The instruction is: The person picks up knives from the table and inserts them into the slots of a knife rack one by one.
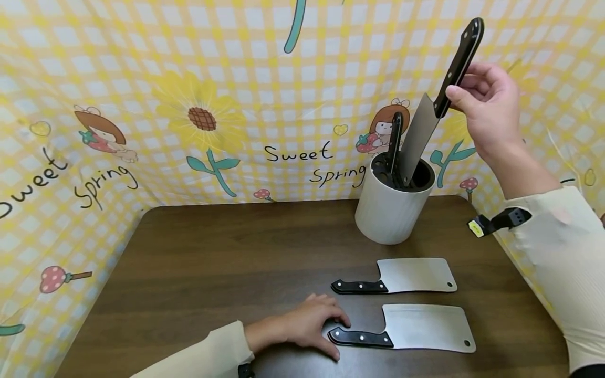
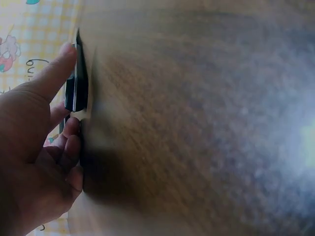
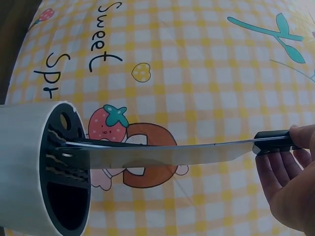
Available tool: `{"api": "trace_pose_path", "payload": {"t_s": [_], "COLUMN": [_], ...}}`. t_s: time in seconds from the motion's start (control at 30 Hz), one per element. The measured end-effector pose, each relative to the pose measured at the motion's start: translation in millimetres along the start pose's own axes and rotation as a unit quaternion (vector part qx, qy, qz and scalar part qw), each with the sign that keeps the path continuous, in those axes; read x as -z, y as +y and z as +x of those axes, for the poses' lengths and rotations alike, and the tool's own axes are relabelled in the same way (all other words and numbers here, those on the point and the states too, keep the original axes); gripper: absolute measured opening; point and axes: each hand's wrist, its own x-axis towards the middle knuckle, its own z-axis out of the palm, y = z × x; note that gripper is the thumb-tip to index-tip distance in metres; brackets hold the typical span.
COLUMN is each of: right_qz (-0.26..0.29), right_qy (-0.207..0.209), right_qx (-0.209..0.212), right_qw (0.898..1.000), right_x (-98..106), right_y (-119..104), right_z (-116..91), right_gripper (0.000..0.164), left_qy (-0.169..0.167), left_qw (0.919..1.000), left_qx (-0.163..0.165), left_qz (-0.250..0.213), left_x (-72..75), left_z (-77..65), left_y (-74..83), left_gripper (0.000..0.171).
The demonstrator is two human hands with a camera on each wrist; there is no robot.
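Note:
My right hand (image 1: 496, 107) pinches the black handle of a kitchen knife (image 1: 418, 136) between thumb and fingers. The blade slants down, its lower end inside a white round knife block (image 1: 389, 218); in the right wrist view the blade (image 3: 167, 155) enters the block's dark slotted top. Another black-handled piece (image 1: 394, 139) stands in the block, its lower part hidden. On the table, my left hand (image 1: 309, 323) has thumb and fingers spread around the handle end of the nearer cleaver (image 1: 427, 326). The left wrist view shows the thumb beside that black handle (image 2: 77, 86).
A second cleaver (image 1: 416, 275) lies flat behind the nearer one, both blades pointing right. The brown wooden table (image 1: 198, 268) ends at a yellow checked cloth (image 1: 264, 105) hung behind and at the sides. The knife block stands near the back edge.

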Motion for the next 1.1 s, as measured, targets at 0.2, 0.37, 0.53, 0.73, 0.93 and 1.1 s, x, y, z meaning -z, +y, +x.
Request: {"api": "trace_pose_path", "payload": {"t_s": [0.2,0.37,0.53,0.73,0.93,1.1], "right_qz": [-0.011,-0.041,-0.050,-0.090,-0.140,-0.167], "right_qy": [-0.004,-0.001,-0.003,-0.034,-0.047,-0.047], "right_qx": [0.004,-0.007,-0.014,-0.033,-0.053,-0.058], "right_qw": [1.000,0.999,0.999,0.995,0.988,0.983], "right_x": [-5,-6,-4,-1,1,3], "right_y": [-1,1,7,16,27,36], "right_z": [1,0,0,-4,-11,-16], "right_gripper": [0.025,0.025,0.025,0.024,0.024,0.024], "left_qy": [-0.006,-0.006,0.006,0.040,0.085,0.088], "left_qw": [0.9999,0.9997,0.9995,0.9969,0.9793,0.9560], "left_qx": [0.010,0.022,0.025,0.022,0.010,0.025], "left_qz": [0.006,-0.008,-0.019,-0.064,-0.184,-0.279], "left_x": [1.9,0.9,0.3,-2.8,-2.9,3.6], "left_z": [0.4,1.5,1.1,-1.0,-4.9,-9.3], "left_y": [1.8,2.6,1.3,-5.0,-13.1,-16.3], "left_gripper": [0.044,0.034,0.030,0.026,0.023,0.021]}}
